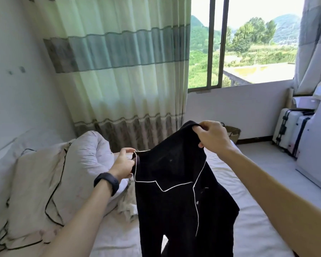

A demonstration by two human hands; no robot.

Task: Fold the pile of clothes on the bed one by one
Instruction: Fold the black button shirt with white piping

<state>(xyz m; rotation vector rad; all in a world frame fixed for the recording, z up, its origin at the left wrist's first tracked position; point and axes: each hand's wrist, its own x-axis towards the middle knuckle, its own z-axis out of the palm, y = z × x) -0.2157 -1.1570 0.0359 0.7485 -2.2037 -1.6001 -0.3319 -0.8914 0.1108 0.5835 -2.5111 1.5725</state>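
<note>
Best open stretch is the right half of the bed, bare sheet running near to far. Dead centre is blocked by the black shirt, hanging from the left hand and right hand. The left side is crowded: pillows piled against the wall, plus a crumpled pale cloth just beside the shirt. At far right, suitcases and a big white box shape line the bed's edge.

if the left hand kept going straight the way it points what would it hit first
Probably the curtain. The left hand points up and away over the bedding, pinching the shirt, which would travel with it. Depth is unclear, so this is a guess.
</note>
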